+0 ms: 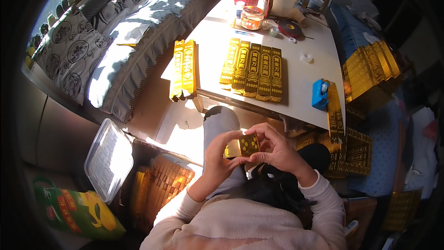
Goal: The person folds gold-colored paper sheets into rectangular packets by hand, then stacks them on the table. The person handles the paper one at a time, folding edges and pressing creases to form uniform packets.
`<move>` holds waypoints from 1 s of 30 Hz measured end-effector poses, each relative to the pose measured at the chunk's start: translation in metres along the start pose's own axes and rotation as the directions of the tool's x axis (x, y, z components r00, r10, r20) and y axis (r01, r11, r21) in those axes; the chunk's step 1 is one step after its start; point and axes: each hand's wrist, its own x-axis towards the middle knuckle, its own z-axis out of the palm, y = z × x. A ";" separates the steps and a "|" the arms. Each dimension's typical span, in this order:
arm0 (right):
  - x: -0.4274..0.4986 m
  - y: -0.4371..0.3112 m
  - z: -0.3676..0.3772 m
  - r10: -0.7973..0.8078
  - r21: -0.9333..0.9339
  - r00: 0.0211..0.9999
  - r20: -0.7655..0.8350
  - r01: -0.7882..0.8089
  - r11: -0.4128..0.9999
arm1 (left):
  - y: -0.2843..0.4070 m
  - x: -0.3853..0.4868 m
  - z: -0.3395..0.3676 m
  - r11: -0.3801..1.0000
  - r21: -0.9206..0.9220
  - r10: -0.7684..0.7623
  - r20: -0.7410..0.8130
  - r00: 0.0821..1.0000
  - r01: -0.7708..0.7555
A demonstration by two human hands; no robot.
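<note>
Between both hands, above my lap, is a small gold foil paper box with a patterned end turned up toward me. My left hand grips its left side, thumb along the lower edge. My right hand holds the right side with thumb and fingers. The rest of the box is hidden by my hands. On the white table ahead lies a row of several long gold paper boxes bearing printed characters. A stack of flat gold paper strips sticks out over the table's left corner.
A blue tape dispenser stands at the table's right edge beside a gold strip. Farther back are a round plastic jar and a dark tape roll. Gold boxes are piled at right; a plastic lid leans at left.
</note>
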 end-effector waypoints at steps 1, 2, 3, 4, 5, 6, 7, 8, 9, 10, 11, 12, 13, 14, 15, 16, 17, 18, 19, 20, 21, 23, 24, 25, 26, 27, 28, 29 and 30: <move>0.000 0.004 -0.005 -0.006 0.115 1.000 -0.002 0.007 0.993 | -0.002 -0.002 -0.001 0.999 0.041 -0.010 0.049 0.999 0.008; -0.001 0.009 -0.012 -0.014 0.229 1.000 -0.004 0.014 0.973 | -0.004 -0.003 0.000 0.996 0.083 -0.022 0.097 0.995 0.014; -0.001 0.012 -0.020 -0.021 0.341 1.000 -0.003 0.021 0.940 | -0.005 -0.008 0.001 0.996 0.053 -0.080 0.125 0.989 0.074; -0.003 0.011 -0.033 0.036 0.500 0.999 -0.034 -0.014 0.866 | -0.006 -0.013 0.002 0.990 0.026 -0.138 0.155 0.978 0.135; -0.001 0.012 -0.045 -0.017 0.546 0.988 -0.151 0.098 0.832 | -0.006 -0.016 0.003 0.980 0.001 -0.194 0.186 0.963 0.197; 0.000 0.012 -0.056 0.043 0.573 0.967 -0.250 0.112 0.812 | -0.001 -0.014 0.000 0.945 -0.068 -0.288 0.296 0.911 0.320; 0.001 0.011 -0.065 0.106 0.598 0.933 -0.344 0.130 0.791 | -0.001 -0.014 0.001 0.934 -0.090 -0.308 0.285 0.908 0.345; 0.001 0.014 -0.074 0.115 0.512 0.918 -0.380 0.106 0.852 | 0.000 -0.014 0.002 0.922 -0.111 -0.329 0.275 0.904 0.370; 0.002 0.021 -0.082 0.122 0.425 0.901 -0.417 0.074 0.902 | 0.000 -0.014 0.004 0.909 -0.133 -0.352 0.266 0.897 0.396; 0.001 0.026 -0.087 0.126 0.334 0.882 -0.454 0.037 0.942 | 0.000 -0.011 0.003 0.943 -0.064 -0.303 0.244 0.921 0.327; -0.001 0.030 -0.090 0.043 0.176 0.885 -0.464 0.045 0.983 | 0.000 -0.007 0.003 0.967 0.007 -0.249 0.226 0.942 0.255; -0.001 0.030 -0.090 -0.036 0.016 0.888 -0.459 0.048 0.999 | -0.001 -0.003 0.003 0.980 0.077 -0.198 0.210 0.958 0.186; 0.000 0.029 -0.090 -0.112 -0.145 0.891 -0.440 0.053 0.988 | -0.002 0.000 0.003 0.983 0.094 -0.175 0.215 0.961 0.158; -0.004 0.023 -0.094 -0.148 -0.275 0.887 -0.438 0.025 0.961 | -0.003 0.003 0.002 0.985 0.110 -0.153 0.220 0.963 0.131; -0.006 0.014 -0.098 -0.165 -0.379 0.915 -0.368 0.014 0.925 | -0.003 0.007 0.001 0.986 0.128 -0.131 0.226 0.965 0.104; -0.009 0.006 -0.105 -0.172 -0.479 0.939 -0.299 0.008 0.878 | -0.004 0.012 -0.001 0.984 0.152 -0.126 0.257 0.958 0.088; -0.013 0.000 -0.110 -0.170 -0.574 0.959 -0.227 0.009 0.819 | -0.004 0.016 -0.004 0.982 0.176 -0.121 0.288 0.950 0.072; -0.014 -0.005 -0.113 -0.158 -0.561 0.964 -0.216 0.010 0.828 | -0.005 0.021 -0.005 0.979 0.199 -0.116 0.315 0.942 0.054; -0.018 -0.006 -0.116 -0.154 -0.588 0.957 -0.245 -0.020 0.808 | -0.006 0.025 -0.005 0.982 0.188 -0.078 0.260 0.963 0.029; -0.024 -0.007 -0.120 -0.152 -0.614 0.950 -0.273 -0.051 0.787 | -0.007 0.029 -0.004 0.984 0.177 -0.040 0.203 0.978 0.004; -0.027 -0.008 -0.125 -0.157 -0.641 0.942 -0.298 -0.075 0.764 | -0.009 0.035 -0.003 0.985 0.171 0.002 0.138 0.990 -0.026; -0.035 0.003 -0.129 -0.243 -0.554 0.842 -0.481 -0.077 0.829 | -0.018 0.045 -0.004 0.967 0.249 0.042 0.026 0.999 -0.048; -0.039 0.022 -0.132 -0.263 -0.482 0.754 -0.602 -0.081 0.872 | -0.026 0.051 -0.003 0.979 0.202 0.008 -0.006 1.000 -0.007; -0.039 0.041 -0.134 -0.267 -0.406 0.652 -0.710 -0.069 0.911 | -0.034 0.057 -0.003 0.987 0.156 -0.029 -0.036 0.999 0.034; -0.035 0.056 -0.132 -0.299 -0.441 0.574 -0.762 -0.123 0.889 | -0.038 0.063 -0.002 0.977 0.211 -0.023 -0.021 1.000 0.027; -0.029 0.069 -0.127 -0.244 -0.421 0.519 -0.819 -0.255 0.871 | -0.041 0.072 -0.001 0.964 0.267 -0.018 -0.008 1.000 0.019; -0.022 0.080 -0.124 -0.273 -0.490 0.527 -0.805 -0.331 0.807 | -0.045 0.081 0.000 0.948 0.318 -0.009 0.011 1.000 0.005; -0.015 0.092 -0.120 -0.298 -0.551 0.537 -0.789 -0.403 0.731 | -0.050 0.090 0.004 0.936 0.351 0.020 0.027 0.999 -0.028; -0.008 0.110 -0.116 -0.253 -0.522 0.542 -0.801 -0.426 0.739 | -0.057 0.099 0.010 0.922 0.383 0.048 0.047 0.998 -0.062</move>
